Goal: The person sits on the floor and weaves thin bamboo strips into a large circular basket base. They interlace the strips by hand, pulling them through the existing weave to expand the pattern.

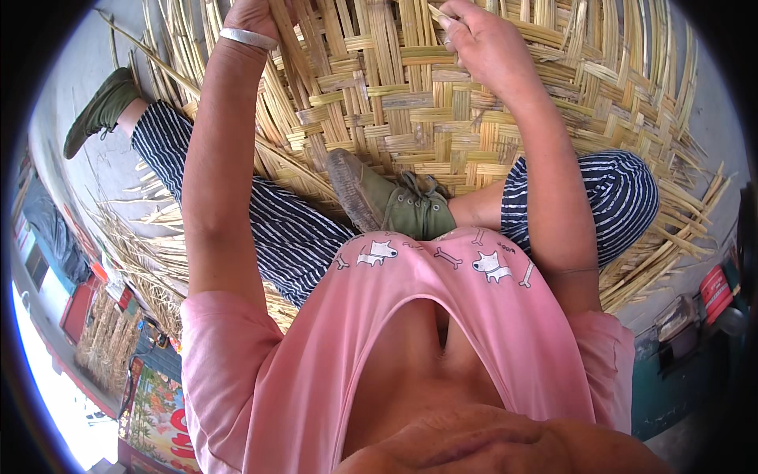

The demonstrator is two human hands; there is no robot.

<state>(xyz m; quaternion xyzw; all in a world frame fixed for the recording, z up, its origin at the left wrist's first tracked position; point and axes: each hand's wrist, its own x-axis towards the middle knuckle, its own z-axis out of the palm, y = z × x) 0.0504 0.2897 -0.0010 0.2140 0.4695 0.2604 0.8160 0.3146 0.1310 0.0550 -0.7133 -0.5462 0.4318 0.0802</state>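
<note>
A large mat woven from flat, straw-coloured cane or bamboo strips (442,103) spreads beneath me, its loose strip ends fanning outward. At the top, right of centre, my right hand (489,47) is closed, with a thin pale strip (435,13) pinched between thumb and fingers over the weave. My left hand (253,17), a silver bangle on its wrist, is at the top edge beside several darker upright strips (294,47). The frame cuts off its fingers, so its grip is hidden.
My green shoe (414,209) rests on the mat, and the other shoe (103,110) lies out on the grey floor to the left. Loose straw-like strips (134,261) are scattered at the left. A red object (715,294) and dark boxes stand at the far right.
</note>
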